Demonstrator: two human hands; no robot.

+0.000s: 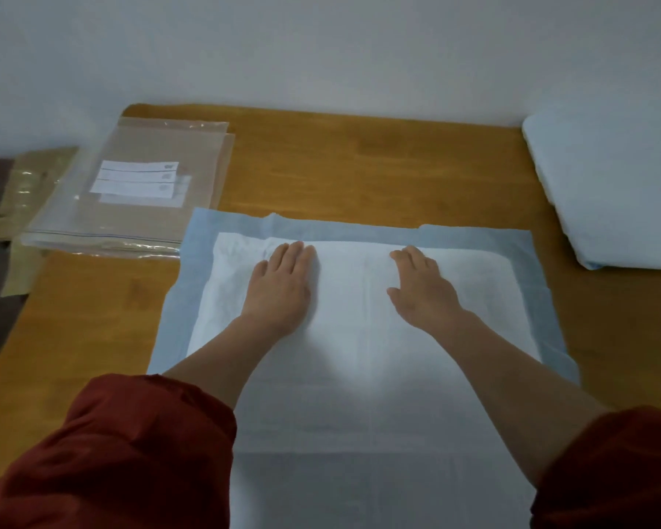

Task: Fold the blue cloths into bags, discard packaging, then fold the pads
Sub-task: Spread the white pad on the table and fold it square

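Head view: a white absorbent pad with a blue border (359, 376) lies spread flat on the wooden table (359, 166). The left hand (283, 284) and right hand (420, 284) press flat on its far half, fingers straight and held together. Left of the pad sit clear zip bags (130, 192), and right of it a pale folded pile (607, 192). The work seems to have reached the pads, with this one still unfolded.
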